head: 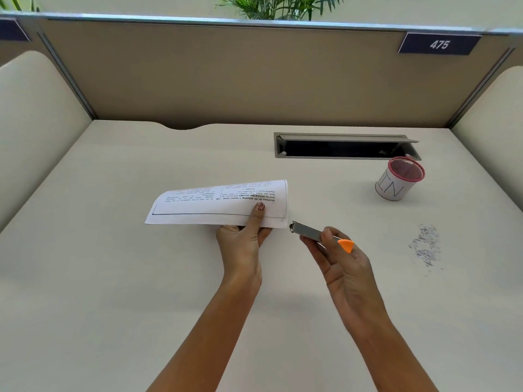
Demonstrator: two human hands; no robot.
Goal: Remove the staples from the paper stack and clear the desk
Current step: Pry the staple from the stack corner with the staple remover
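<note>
One paper stack (pixel 215 205) was in play, held up off the surface (pixel 127 278) at its near edge by the left hand (pixel 243 244), which pinched it with the thumb (pixel 258 211) on the printed top sheet and the fingers underneath. It looked light and floppy, a thin sheaf that curved where unsupported, so a hold close to the stapled corner would likely keep it steady. The sheets would probably tear if a staple were yanked. One staple (pixel 283 218) seemed to show at the near right corner, though it was too small to be sure. One staple remover (pixel 310 231), stiff metal with an orange tab, was gripped by the right hand (pixel 345 264), fingers curled round its body, its nose just beside that corner. One heap of loose staples (pixel 426 246) lay well to the right, too many and too fine to count. One pink mesh cup (pixel 399 179) stood beyond the heap.
</note>
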